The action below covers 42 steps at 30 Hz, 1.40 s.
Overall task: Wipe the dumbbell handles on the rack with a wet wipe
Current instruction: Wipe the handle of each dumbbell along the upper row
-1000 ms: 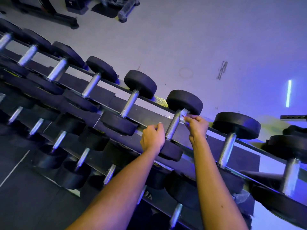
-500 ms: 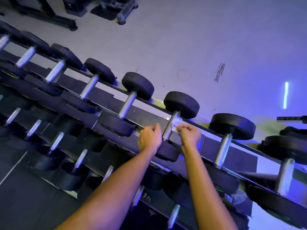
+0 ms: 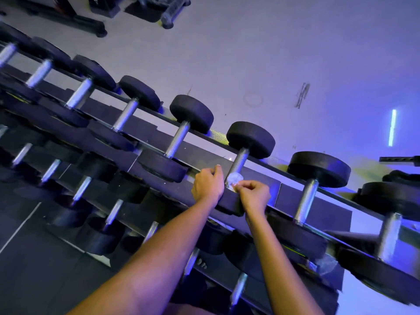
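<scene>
wet wipe now lower on handle, between right fingers

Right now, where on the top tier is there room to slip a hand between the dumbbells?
Widest gap: the bare shelf panel between the handle under the wipe and the next handle to its right. The left hand fills the gap on the other side; the right hand pinches the wet wipe. Lower tiers are packed close.

No legible text, no numbers — blurred
</scene>
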{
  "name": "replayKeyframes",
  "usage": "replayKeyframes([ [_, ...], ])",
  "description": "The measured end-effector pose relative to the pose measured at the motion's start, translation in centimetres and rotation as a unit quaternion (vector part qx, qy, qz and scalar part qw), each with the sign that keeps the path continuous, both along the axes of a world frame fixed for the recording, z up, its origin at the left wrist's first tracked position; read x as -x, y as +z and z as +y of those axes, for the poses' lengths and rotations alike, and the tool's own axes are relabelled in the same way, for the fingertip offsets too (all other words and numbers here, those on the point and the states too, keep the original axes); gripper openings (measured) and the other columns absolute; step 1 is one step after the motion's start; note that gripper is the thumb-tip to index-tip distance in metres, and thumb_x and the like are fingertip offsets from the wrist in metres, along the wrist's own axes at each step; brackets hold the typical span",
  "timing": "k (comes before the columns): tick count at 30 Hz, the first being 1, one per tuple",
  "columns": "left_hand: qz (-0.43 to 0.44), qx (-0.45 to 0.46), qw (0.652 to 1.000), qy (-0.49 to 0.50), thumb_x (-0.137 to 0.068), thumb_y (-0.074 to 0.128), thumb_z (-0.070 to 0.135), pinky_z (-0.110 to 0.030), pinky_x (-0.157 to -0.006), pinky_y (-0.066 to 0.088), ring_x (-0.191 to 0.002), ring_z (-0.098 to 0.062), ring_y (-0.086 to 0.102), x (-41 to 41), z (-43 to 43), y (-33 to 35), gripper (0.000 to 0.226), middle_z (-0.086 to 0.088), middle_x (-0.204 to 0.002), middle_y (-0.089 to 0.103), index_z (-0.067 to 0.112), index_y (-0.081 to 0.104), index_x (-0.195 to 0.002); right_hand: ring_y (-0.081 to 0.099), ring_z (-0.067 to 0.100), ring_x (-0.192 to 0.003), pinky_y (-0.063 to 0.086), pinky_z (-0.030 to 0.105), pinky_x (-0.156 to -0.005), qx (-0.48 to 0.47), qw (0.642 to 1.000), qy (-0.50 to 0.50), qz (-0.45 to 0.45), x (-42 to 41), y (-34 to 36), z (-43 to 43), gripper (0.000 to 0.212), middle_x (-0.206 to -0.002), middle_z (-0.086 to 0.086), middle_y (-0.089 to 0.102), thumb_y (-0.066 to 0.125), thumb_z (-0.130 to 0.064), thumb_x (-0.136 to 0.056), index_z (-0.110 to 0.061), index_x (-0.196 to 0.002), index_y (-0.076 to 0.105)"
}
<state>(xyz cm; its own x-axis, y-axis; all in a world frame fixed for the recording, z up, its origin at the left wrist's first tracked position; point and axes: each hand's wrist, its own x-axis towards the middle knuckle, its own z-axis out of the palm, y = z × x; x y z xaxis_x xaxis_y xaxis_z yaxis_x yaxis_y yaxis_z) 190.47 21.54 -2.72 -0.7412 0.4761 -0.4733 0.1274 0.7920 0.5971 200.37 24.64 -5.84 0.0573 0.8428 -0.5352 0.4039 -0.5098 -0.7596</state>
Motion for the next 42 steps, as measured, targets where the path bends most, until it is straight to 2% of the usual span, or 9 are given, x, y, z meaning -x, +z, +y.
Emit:
replayKeyframes([
  [9,0.0,-0.004,1.0,-0.003,-0.096,0.038,0.042,-0.033,-0.074,0.038,-0.079,-0.026,0.05,-0.1,-0.2,0.1,0.042,-0.008,-0.09,0.063,0.015,0.065,-0.079,0.061,0.022,-0.071,0.044,0.027,-0.065,-0.144,0.986,-0.057,-0.054,3.7,2.3,5.8,0.006,-0.067,0.002,0.066,0.069,-0.012,-0.074,-0.011,-0.071,0.074],
  [13,0.0,-0.007,1.0,-0.002,-0.097,0.038,0.042,-0.032,-0.071,0.038,-0.078,-0.026,0.054,-0.1,-0.2,-0.1,0.042,-0.006,-0.086,0.063,0.016,0.064,-0.076,0.062,0.024,-0.072,0.049,0.03,-0.068,-0.148,0.986,-0.045,-0.07,3.7,1.9,6.2,0.006,-0.074,0.007,0.071,0.073,-0.015,-0.076,-0.011,-0.072,0.073],
  [18,0.01,0.001,1.0,0.002,-0.096,0.039,0.042,-0.033,-0.072,0.037,-0.085,-0.031,0.054,0.0,-0.1,-0.2,0.042,-0.013,-0.099,0.067,0.015,0.068,-0.083,0.058,0.025,-0.065,0.04,0.026,-0.06,-0.11,0.987,0.049,-0.109,2.9,1.0,2.8,0.011,-0.065,0.007,0.066,0.068,-0.015,-0.075,-0.01,-0.065,0.07],
  [26,0.007,0.006,1.0,-0.007,-0.096,0.037,0.047,-0.034,-0.073,0.039,-0.092,-0.031,0.058,0.1,0.0,-0.6,0.047,-0.011,-0.102,0.067,0.014,0.069,-0.092,0.062,0.027,-0.082,0.042,0.029,-0.07,-0.158,0.978,0.082,-0.105,2.8,1.2,2.4,0.01,-0.086,0.01,0.068,0.068,-0.016,-0.081,-0.009,-0.078,0.074],
  [31,0.0,-0.01,1.0,-0.007,-0.096,0.038,0.048,-0.033,-0.071,0.041,-0.082,-0.023,0.057,0.0,-0.1,-1.0,0.046,-0.006,-0.092,0.066,0.015,0.067,-0.085,0.056,0.038,-0.095,0.042,0.036,-0.073,-0.211,0.949,0.145,-0.186,4.7,2.4,5.5,0.021,-0.105,0.017,0.057,0.056,-0.02,-0.094,-0.006,-0.1,0.07],
  [34,-0.004,-0.014,1.0,-0.001,-0.096,0.037,0.052,-0.036,-0.076,0.045,-0.09,-0.025,0.059,0.1,-0.1,-1.2,0.046,-0.007,-0.098,0.067,0.017,0.066,-0.094,0.055,0.041,-0.094,0.04,0.035,-0.074,-0.193,0.935,0.213,-0.209,4.3,2.7,5.3,0.022,-0.107,0.017,0.056,0.055,-0.021,-0.093,-0.008,-0.099,0.071],
  [36,-0.013,-0.019,1.0,0.01,-0.095,0.036,0.054,-0.04,-0.087,0.045,-0.105,-0.029,0.058,0.1,0.0,-1.0,0.046,-0.008,-0.112,0.065,0.021,0.062,-0.114,0.057,0.042,-0.092,0.043,0.034,-0.074,-0.176,0.926,0.263,-0.207,4.0,2.5,4.1,0.019,-0.101,0.018,0.061,0.057,-0.019,-0.088,-0.01,-0.09,0.073],
  [39,-0.025,-0.022,0.999,0.011,-0.096,0.033,0.056,-0.042,-0.095,0.038,-0.12,-0.03,0.052,0.2,0.0,-0.6,0.054,-0.007,-0.129,0.058,0.03,0.038,-0.143,0.061,0.037,-0.085,0.047,0.03,-0.071,-0.117,0.932,0.286,-0.187,3.2,2.1,2.4,0.013,-0.084,0.015,0.067,0.062,-0.018,-0.082,-0.012,-0.076,0.071],
  [42,-0.028,-0.027,0.999,0.005,-0.097,0.03,0.057,-0.041,-0.095,0.037,-0.119,-0.029,0.051,0.1,0.0,-0.5,0.058,-0.005,-0.126,0.058,0.031,0.027,-0.149,0.065,0.028,-0.08,0.051,0.03,-0.075,-0.066,0.953,0.258,-0.146,2.3,1.4,2.5,0.007,-0.077,0.008,0.071,0.072,-0.019,-0.074,-0.015,-0.069,0.072],
])
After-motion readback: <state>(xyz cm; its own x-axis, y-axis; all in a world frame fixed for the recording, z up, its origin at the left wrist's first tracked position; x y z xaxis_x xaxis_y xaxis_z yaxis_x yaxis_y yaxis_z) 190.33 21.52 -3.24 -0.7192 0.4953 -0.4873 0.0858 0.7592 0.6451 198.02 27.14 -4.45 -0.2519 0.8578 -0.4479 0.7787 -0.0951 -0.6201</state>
